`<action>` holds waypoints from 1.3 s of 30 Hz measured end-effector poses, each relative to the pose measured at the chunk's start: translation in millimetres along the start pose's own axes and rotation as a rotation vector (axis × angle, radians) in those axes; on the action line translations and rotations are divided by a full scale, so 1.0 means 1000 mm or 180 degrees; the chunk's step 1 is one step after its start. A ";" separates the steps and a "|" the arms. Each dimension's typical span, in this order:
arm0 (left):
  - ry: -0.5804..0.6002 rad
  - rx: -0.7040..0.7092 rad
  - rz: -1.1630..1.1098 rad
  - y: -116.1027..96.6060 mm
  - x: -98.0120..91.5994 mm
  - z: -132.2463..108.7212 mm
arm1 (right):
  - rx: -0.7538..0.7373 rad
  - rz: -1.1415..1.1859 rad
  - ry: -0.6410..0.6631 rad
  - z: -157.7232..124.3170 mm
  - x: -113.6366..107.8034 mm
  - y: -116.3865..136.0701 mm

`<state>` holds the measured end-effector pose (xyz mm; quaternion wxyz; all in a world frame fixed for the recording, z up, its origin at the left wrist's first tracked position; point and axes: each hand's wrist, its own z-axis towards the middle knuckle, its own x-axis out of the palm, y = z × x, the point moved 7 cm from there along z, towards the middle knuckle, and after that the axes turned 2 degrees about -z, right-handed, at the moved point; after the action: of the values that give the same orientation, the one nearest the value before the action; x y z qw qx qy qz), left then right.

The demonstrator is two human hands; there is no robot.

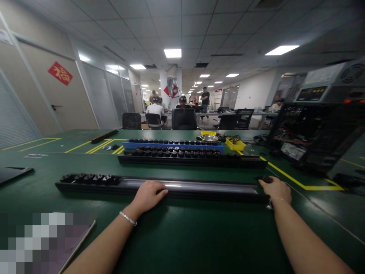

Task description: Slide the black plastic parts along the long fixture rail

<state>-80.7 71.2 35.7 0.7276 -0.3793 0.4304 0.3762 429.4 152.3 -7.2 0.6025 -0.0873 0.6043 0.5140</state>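
Note:
A long black rail (199, 194) with a shiny grey channel lies across the green table in front of me. Several black knob-like parts (88, 179) sit in a row at its left end. My left hand (149, 195) grips the rail near its middle, its fingers bent over the top and mostly hidden. At the rail's right end, my right hand (276, 190) pinches a small black part (265, 179), mostly covered by the fingers. Behind stands a second black rail (194, 161), with more black parts lined up along it, and beyond that a blue rail (134, 145) with a similar row.
A yellow bin (236, 144) and a metal bowl (209, 137) stand behind the rails. To the right is an open computer case (308, 133). A notebook-like item (76, 239) lies front left. Yellow tape (296, 180) marks the table. People sit and stand farther back.

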 end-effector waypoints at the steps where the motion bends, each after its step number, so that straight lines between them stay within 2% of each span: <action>1: -0.0019 -0.0017 -0.0024 0.000 -0.002 0.000 | 0.0012 -0.0053 0.0047 -0.002 -0.001 0.001; 4: -0.0326 -0.0142 -0.0019 0.005 -0.012 0.001 | -0.0026 0.0145 -0.0033 -0.009 -0.012 0.004; 8: -0.1233 -0.0582 0.0315 0.024 -0.035 -0.005 | -0.0235 0.0382 -0.0332 -0.027 -0.035 0.019; 11: -0.1745 -0.1292 0.0802 0.044 -0.048 -0.017 | -0.0976 0.0414 -0.0461 -0.050 -0.046 0.056; 14: -0.1893 -0.2032 0.1148 0.067 -0.054 -0.030 | -0.1980 0.0373 -0.0144 -0.083 -0.039 0.104; 17: -0.1559 -0.2576 0.1064 0.095 -0.050 -0.038 | -0.2563 0.0076 0.0450 -0.111 -0.020 0.136; 19: -0.1143 -0.2833 0.0838 0.111 -0.044 -0.041 | -0.2543 -0.0277 0.0910 -0.120 -0.007 0.141; 20: -0.0884 -0.2848 0.0745 0.116 -0.040 -0.040 | -0.2440 -0.0434 0.1045 -0.121 -0.004 0.140; 22: -0.0615 -0.2856 0.0649 0.119 -0.038 -0.040 | -0.2242 -0.0644 0.1170 -0.122 -0.002 0.137; 24: -0.0707 -0.2810 0.0746 0.117 -0.043 -0.041 | -0.2138 -0.0706 0.1156 -0.122 -0.005 0.134; 28: -0.1302 -0.2780 0.1204 0.112 -0.062 -0.048 | -0.2009 -0.0689 0.1002 -0.127 -0.012 0.132; 30: -0.1426 -0.2894 0.1285 0.116 -0.069 -0.054 | -0.1960 -0.0661 0.0909 -0.129 -0.015 0.132; 31: -0.1426 -0.2985 0.1296 0.120 -0.071 -0.057 | -0.1942 -0.0646 0.0876 -0.130 -0.015 0.132; 35: -0.1031 -0.3130 0.1239 0.131 -0.071 -0.060 | -0.1869 -0.0638 0.0845 -0.132 -0.017 0.131; 39: -0.0965 -0.3251 0.1177 0.132 -0.072 -0.061 | -0.1896 -0.0626 0.0812 -0.132 -0.018 0.132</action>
<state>-241.6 58.2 50.9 0.4273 -0.5433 0.1436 0.7082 254.7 107.5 41.9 0.5168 -0.3811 0.4867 0.5923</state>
